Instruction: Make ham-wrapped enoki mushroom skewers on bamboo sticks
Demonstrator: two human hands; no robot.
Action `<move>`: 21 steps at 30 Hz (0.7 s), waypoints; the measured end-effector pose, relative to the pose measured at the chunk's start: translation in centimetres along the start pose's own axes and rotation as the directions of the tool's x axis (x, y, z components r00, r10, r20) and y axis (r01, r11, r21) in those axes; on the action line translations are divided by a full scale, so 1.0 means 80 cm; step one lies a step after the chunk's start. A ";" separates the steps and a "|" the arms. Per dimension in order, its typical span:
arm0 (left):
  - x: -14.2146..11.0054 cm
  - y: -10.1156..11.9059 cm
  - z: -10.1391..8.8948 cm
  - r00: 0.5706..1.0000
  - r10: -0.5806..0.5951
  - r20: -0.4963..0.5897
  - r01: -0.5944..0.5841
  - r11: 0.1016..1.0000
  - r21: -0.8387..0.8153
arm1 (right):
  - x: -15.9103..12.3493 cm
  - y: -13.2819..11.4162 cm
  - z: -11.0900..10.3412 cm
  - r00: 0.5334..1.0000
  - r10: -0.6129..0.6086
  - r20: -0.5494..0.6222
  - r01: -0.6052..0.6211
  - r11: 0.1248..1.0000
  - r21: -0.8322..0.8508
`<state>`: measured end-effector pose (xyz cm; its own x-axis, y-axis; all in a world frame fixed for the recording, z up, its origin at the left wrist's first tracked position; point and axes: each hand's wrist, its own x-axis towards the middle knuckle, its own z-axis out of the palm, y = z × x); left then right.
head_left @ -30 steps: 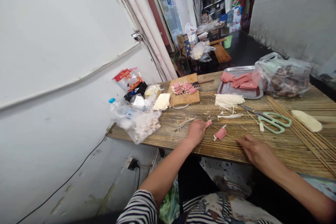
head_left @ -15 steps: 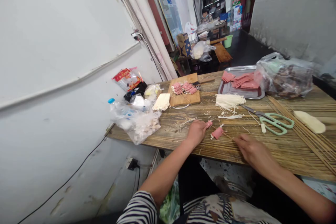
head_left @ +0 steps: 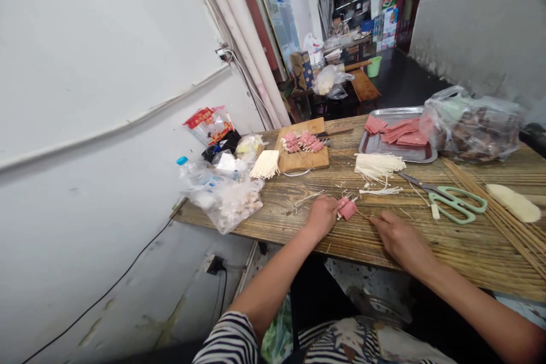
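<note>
My left hand (head_left: 323, 215) pinches a pink meat roll with enoki mushrooms inside, pressed against a second roll (head_left: 348, 210) that sits on a bamboo skewer (head_left: 363, 215). The skewer's other end is between the fingers of my right hand (head_left: 398, 239), low over the table's front edge. Just beyond lie a bunch of enoki mushrooms (head_left: 379, 165) and green-handled scissors (head_left: 454, 202). Finished meat-and-enoki skewers (head_left: 303, 142) rest on a wooden cutting board (head_left: 298, 165) at the back. Flat pink meat slices (head_left: 403, 132) lie in a metal tray (head_left: 375, 154).
A trimmed enoki bunch (head_left: 265, 164) lies left of the board, beside plastic bags (head_left: 232, 205). Loose bamboo skewers (head_left: 495, 210) and a pale oblong piece (head_left: 514, 202) are at the right. A filled plastic bag (head_left: 473, 125) overlaps the tray. A wall borders the table's left side.
The roll on the skewer has moved left and now touches the one in my left hand. My right hand has come left with the skewer. The view has shifted slightly.
</note>
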<state>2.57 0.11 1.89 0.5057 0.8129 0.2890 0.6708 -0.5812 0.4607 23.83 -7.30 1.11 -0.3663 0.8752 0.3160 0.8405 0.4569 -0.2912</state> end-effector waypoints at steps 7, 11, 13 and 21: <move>-0.003 0.008 -0.004 0.999 -0.037 -0.027 0.036 0.999 -0.032 | 0.003 -0.001 0.008 0.999 0.026 0.025 -0.027 0.999 0.023; -0.004 0.009 -0.005 0.999 -0.030 -0.024 0.029 0.999 -0.029 | 0.008 -0.006 0.009 0.999 0.029 0.040 -0.029 1.000 0.005; -0.004 0.008 -0.003 0.999 -0.033 -0.032 0.032 0.999 -0.039 | 0.010 -0.006 0.010 0.999 0.028 0.040 -0.028 1.000 0.001; -0.015 0.020 0.015 0.962 -0.140 -0.234 0.091 0.974 -0.208 | 0.006 0.009 0.003 1.000 0.019 -0.020 -0.019 1.000 -0.008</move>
<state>3.69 -1.86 1.29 0.2656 0.8727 0.4097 0.5866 -0.4836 0.6497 24.13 -6.54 0.81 -0.3421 0.8805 0.3281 0.8505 0.4386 -0.2901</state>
